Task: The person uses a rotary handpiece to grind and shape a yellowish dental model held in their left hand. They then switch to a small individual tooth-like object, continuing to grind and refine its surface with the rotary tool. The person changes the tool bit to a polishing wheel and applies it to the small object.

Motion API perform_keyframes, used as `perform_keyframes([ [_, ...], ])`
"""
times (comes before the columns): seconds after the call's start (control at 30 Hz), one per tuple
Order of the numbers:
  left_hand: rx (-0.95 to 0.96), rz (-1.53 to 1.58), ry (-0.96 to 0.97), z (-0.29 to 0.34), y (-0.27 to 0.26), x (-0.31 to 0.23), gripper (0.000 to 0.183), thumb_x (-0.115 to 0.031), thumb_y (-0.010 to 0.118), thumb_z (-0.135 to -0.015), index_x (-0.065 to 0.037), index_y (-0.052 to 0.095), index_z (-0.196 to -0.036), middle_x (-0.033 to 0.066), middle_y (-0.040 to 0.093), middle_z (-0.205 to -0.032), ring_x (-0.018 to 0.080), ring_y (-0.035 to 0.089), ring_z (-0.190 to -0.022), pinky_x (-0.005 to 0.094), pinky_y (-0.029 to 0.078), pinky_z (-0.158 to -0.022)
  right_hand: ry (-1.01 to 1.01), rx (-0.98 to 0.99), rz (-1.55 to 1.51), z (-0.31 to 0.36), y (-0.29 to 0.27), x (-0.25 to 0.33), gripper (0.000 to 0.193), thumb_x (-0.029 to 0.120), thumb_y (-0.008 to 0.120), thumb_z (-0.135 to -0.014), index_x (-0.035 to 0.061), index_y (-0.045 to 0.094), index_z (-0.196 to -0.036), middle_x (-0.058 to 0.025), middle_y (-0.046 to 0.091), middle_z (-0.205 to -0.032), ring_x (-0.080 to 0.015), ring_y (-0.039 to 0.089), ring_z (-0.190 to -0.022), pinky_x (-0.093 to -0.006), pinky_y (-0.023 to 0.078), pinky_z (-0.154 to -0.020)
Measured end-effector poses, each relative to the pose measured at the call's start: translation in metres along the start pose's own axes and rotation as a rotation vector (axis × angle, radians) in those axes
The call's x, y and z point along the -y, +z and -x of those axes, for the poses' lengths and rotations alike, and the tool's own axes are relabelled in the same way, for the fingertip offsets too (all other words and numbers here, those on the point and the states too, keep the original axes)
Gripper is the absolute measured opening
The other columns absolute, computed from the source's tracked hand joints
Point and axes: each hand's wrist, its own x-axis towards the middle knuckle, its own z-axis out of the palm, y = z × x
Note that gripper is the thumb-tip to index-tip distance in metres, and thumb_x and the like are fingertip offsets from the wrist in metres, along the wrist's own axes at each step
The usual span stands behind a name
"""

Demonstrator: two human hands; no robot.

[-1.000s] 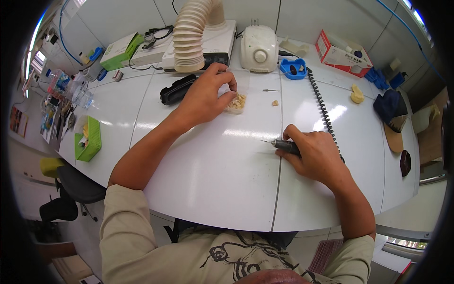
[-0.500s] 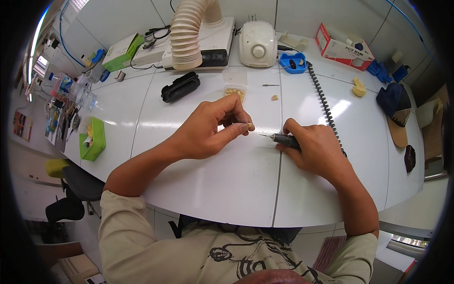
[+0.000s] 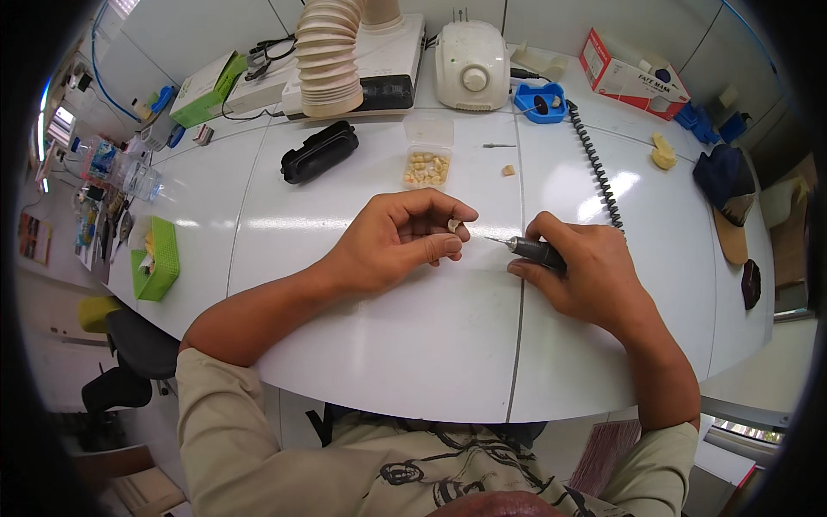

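Observation:
A small cream tooth-shaped piece (image 3: 454, 226) rests among the bent fingers of my left hand (image 3: 383, 237), with thumb and index finger apart at their tips. My right hand (image 3: 594, 271) is wrapped round a dark rotary handpiece (image 3: 543, 252). Its thin metal bur points left at the piece, and a small gap separates them. Beyond my left hand stands an open clear plastic box (image 3: 429, 131) holding several similar tooth-shaped pieces. Right of the box, another small cream piece (image 3: 508, 171) and a thin metal bur (image 3: 499, 146) lie on the white table (image 3: 388, 345).
At the back are a white control unit (image 3: 473, 73), a ribbed suction hose (image 3: 329, 73) and a blue tray (image 3: 540, 115). A coiled cord (image 3: 594, 155) runs toward my right hand. A black case (image 3: 319, 152), green basket (image 3: 159, 267), yellowish dental model (image 3: 663, 152) and cap (image 3: 724, 194) lie around.
My left index finger has lifted away from the thumb, and the tooth-shaped piece now shows more. The handpiece stays in my right hand. The whole view has shifted slightly.

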Motion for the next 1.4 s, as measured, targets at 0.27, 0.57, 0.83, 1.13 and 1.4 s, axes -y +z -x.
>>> perform_keyframes([
  [0.27,-0.026,0.023,-0.06,0.001,0.006,-0.002,0.032,-0.003,0.074,-0.109,0.003,0.071,-0.14,0.0142,0.08,-0.128,0.019,0.08,-0.116,0.0284,0.064,-0.09,-0.009,-0.011,-0.033,-0.001,-0.002,0.01,0.033,0.037,0.075,-0.108,0.0063,0.065,-0.101,-0.0121,0.073,-0.079,-0.037,0.071,-0.066,-0.0473,0.052,-0.06],
  [0.57,-0.008,0.017,-0.077,0.002,0.004,-0.005,0.028,-0.003,0.079,-0.105,0.001,0.071,-0.132,0.0122,0.082,-0.123,0.0163,0.082,-0.113,0.0274,0.066,-0.086,-0.05,-0.006,0.027,-0.001,0.002,0.009,0.036,0.039,0.075,-0.109,0.0067,0.065,-0.096,-0.0111,0.07,-0.077,-0.0345,0.069,-0.061,-0.0453,0.051,-0.056],
  [0.83,0.006,-0.068,-0.068,0.002,0.004,-0.003,0.028,-0.005,0.083,-0.104,0.001,0.074,-0.13,0.0104,0.083,-0.117,0.0138,0.081,-0.106,0.0272,0.066,-0.086,-0.036,0.021,0.047,0.002,0.005,0.014,0.038,0.04,0.074,-0.109,0.007,0.064,-0.094,-0.0101,0.07,-0.076,-0.0345,0.069,-0.059,-0.0464,0.051,-0.054],
  [1.13,0.012,-0.105,0.005,0.003,0.006,0.001,0.026,-0.001,0.083,-0.103,0.002,0.074,-0.128,0.0102,0.083,-0.112,0.0134,0.08,-0.104,0.0282,0.065,-0.091,-0.034,0.069,0.078,0.001,0.003,0.014,0.04,0.043,0.073,-0.11,0.0074,0.063,-0.094,-0.0092,0.069,-0.074,-0.0344,0.069,-0.059,-0.0469,0.049,-0.054],
  [1.4,0.007,-0.116,0.04,0.003,0.008,0.003,0.029,-0.001,0.077,-0.106,0.004,0.077,-0.134,0.0124,0.084,-0.115,0.0138,0.08,-0.104,0.0282,0.065,-0.091,-0.038,0.067,0.084,0.001,0.003,0.015,0.039,0.043,0.072,-0.11,0.0075,0.063,-0.095,-0.0093,0.069,-0.075,-0.0341,0.069,-0.06,-0.0465,0.05,-0.054],
])
